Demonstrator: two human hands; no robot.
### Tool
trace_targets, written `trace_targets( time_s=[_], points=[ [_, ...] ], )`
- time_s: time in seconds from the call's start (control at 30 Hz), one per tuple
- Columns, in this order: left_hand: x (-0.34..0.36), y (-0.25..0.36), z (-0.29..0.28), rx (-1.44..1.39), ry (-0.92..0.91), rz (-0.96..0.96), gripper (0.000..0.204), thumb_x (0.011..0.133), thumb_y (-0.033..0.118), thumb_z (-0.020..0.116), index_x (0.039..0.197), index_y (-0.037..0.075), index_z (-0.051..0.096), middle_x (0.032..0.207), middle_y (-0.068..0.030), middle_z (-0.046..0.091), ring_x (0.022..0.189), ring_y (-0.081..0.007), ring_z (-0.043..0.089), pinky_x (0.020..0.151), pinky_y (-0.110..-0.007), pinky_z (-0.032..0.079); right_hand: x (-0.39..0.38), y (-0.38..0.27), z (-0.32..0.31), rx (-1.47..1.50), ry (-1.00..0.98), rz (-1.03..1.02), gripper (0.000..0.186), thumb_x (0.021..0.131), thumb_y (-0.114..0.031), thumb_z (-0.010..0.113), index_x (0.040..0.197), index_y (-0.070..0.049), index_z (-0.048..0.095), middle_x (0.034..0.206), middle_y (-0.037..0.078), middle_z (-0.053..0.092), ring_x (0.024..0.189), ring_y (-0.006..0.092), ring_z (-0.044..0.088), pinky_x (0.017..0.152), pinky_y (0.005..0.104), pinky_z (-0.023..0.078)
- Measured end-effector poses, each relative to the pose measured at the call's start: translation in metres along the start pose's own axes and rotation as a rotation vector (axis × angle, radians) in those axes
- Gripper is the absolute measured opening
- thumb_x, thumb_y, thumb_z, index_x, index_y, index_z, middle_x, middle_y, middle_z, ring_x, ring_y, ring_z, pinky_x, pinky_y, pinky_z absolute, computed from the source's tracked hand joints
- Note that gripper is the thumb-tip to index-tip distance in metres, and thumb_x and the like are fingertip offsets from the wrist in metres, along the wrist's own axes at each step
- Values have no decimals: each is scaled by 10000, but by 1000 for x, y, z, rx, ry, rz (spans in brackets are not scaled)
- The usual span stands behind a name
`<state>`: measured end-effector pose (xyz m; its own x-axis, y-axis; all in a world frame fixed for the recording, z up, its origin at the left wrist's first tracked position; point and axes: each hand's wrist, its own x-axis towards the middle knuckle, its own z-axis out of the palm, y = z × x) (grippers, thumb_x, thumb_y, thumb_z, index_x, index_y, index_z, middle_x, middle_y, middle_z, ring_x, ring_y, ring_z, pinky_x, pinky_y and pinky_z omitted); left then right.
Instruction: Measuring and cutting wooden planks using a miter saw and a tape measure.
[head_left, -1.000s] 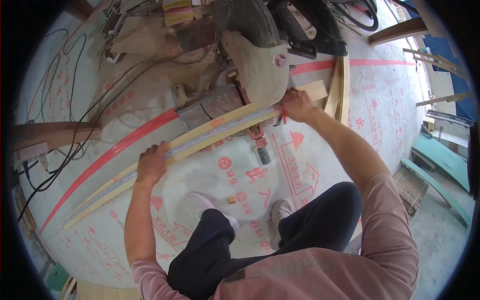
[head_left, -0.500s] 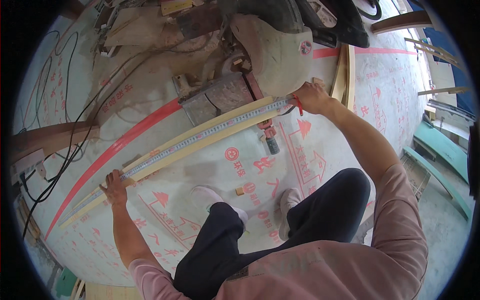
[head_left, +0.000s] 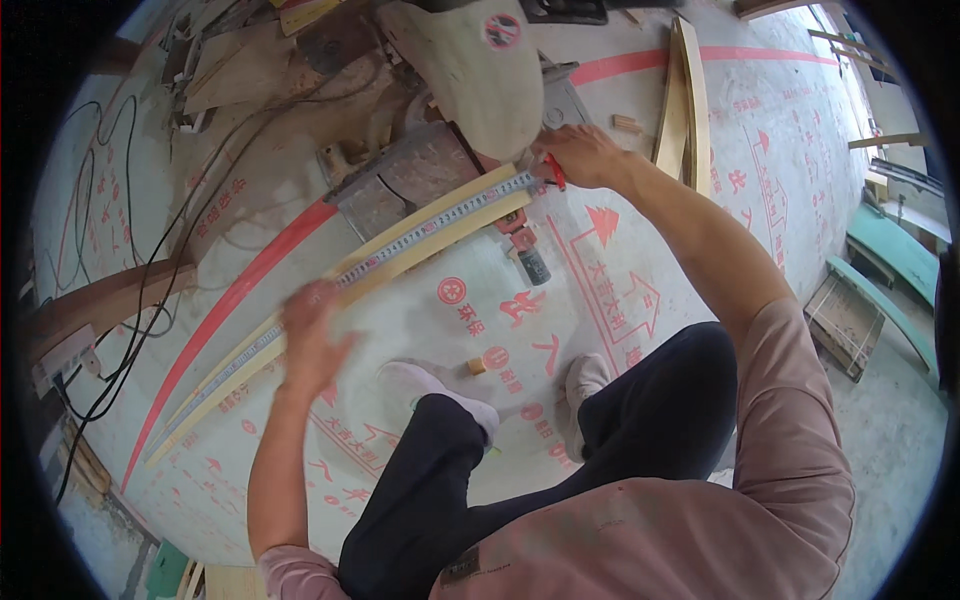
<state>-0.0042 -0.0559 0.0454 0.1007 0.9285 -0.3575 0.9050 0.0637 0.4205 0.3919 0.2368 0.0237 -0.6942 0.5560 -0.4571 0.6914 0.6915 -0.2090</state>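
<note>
A long pale wooden strip (head_left: 420,247) runs diagonally across the front of a dusty power saw (head_left: 480,75), with a tape measure's blade (head_left: 464,210) stretched along its top. My right hand (head_left: 580,157) is closed around the tape measure's end by the saw's guard, a red strap hanging at its fingers. My left hand (head_left: 315,330) is over the strip at left, blurred by motion, thumb out to the side; whether it holds anything is unclear. The saw's metal base (head_left: 385,190) lies behind the strip; a dark clamp knob (head_left: 533,263) sticks out in front.
Black cables (head_left: 135,330) and a brown beam (head_left: 95,305) lie at left. Planks (head_left: 700,130) and teal boards (head_left: 885,250) are at right. A small wood block (head_left: 476,366) sits by my shoes on the printed floor covering.
My left hand first slid left along the strip and has now lifted and moved back rightward, blurred. My right hand stays on the tape; the camera view has also shifted.
</note>
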Motion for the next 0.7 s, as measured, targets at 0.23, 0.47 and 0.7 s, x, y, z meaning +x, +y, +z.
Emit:
trace_targets(
  time_s=[0.23, 0.47, 0.7],
  points=[
    [141, 201, 128, -1510, -573, -225, 609, 1026, 447, 513, 1487, 61, 414, 1259, -101, 597, 1140, -196, 570, 996, -425, 449, 6, -10, 8, 154, 109, 70, 358, 932, -416, 599, 985, -65, 648, 987, 181, 699, 954, 417, 665, 817, 503, 532],
    [218, 292, 128, -2441, -100, -517, 561, 1024, 592, 392, 1412, 189, 430, 1448, -55, 458, 1252, -232, 468, 1074, -525, 340, -2, -5, 7, 274, 152, 145, 374, 969, -415, 519, 976, -82, 688, 964, 191, 709, 951, 419, 670, 819, 511, 531],
    [227, 285, 139, -2349, -20, -572, 444, 1034, 537, 377, 1323, 216, 482, 1405, -5, 488, 1253, -218, 463, 1062, -517, 326, -12, -3, 4, 654, 443, 109, 437, 984, -391, 480, 1087, -22, 690, 861, 173, 697, 854, 362, 675, 836, 437, 511]
  ],
)
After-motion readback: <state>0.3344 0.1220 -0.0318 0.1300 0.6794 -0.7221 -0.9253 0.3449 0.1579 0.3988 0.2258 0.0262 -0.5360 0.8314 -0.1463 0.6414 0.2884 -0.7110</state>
